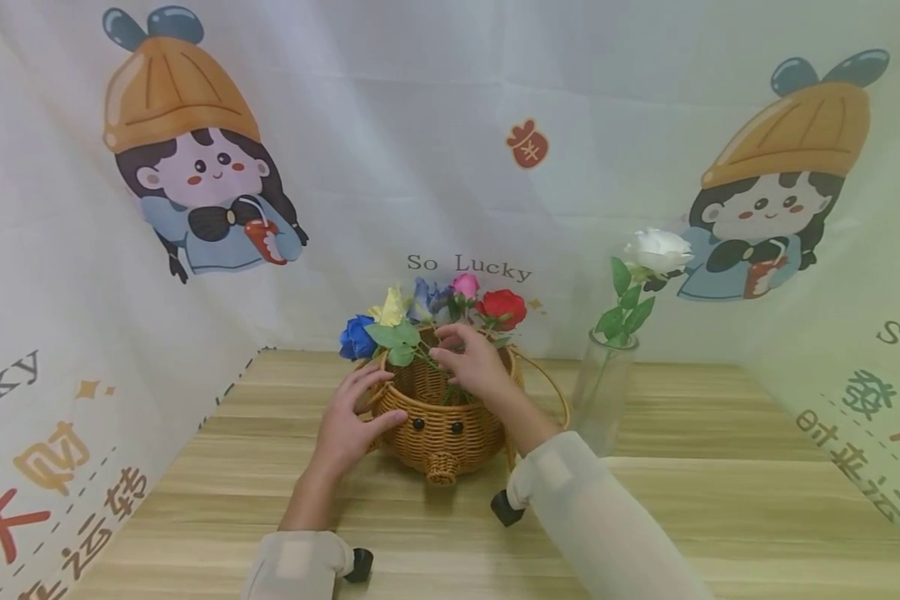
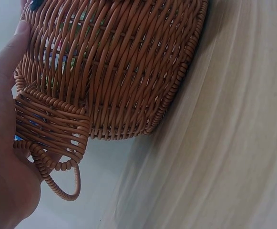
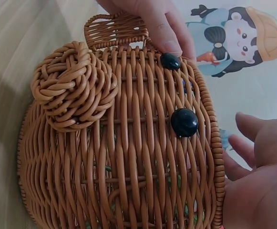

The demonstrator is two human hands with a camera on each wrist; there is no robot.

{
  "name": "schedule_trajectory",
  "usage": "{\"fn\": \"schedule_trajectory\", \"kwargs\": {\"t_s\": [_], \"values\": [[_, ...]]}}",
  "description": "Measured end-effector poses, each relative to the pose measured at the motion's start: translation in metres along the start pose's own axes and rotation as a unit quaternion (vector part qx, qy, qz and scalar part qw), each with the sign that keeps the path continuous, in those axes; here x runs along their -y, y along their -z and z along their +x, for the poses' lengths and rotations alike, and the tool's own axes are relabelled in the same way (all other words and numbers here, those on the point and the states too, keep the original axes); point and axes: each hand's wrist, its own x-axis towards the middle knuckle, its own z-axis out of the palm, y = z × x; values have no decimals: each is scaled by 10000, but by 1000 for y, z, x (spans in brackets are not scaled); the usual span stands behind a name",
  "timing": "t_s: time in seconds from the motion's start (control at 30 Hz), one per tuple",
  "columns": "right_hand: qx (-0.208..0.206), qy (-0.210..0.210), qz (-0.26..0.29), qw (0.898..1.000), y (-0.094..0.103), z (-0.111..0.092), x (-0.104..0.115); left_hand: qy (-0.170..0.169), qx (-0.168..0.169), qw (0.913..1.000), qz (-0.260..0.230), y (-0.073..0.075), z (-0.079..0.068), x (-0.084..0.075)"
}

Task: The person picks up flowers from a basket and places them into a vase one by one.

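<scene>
A brown wicker basket (image 1: 438, 437) with black button eyes and a woven snout stands on the table. My left hand (image 1: 352, 429) holds its left side, thumb beside one eye (image 3: 170, 61) and fingers at the rim by a woven ear (image 2: 50, 126). Above the basket opening, my right hand (image 1: 476, 367) is among stems and leaves; in the right wrist view its thumb and fingers are apart with nothing seen between them. The basket has a blue rose (image 1: 357, 337), a yellow flower (image 1: 391, 307), a blue-violet flower (image 1: 426, 300), a pink bud (image 1: 466, 286) and a red rose (image 1: 502, 308).
A clear glass vase (image 1: 603, 396) with a white rose (image 1: 658, 250) stands right of the basket. The basket's loop handle (image 1: 558, 383) hangs out on its right side. A printed white cloth (image 1: 360, 167) surrounds the wood-grain table (image 1: 682, 500).
</scene>
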Motion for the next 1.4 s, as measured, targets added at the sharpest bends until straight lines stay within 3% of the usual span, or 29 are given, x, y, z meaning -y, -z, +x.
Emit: {"fn": "schedule_trajectory", "kwargs": {"t_s": [0.33, 1.03, 1.4], "values": [[328, -212, -326, 9987, 0, 3, 0, 3, -33, 10000, 69, -1, 1, 1], [765, -620, 171, 9950, -7, 14, -1, -25, -70, 9999, -87, -1, -1, 1], [1206, -693, -251, 9900, -12, 19, -2, -55, -88, 9999, -8, 0, -2, 1]]}}
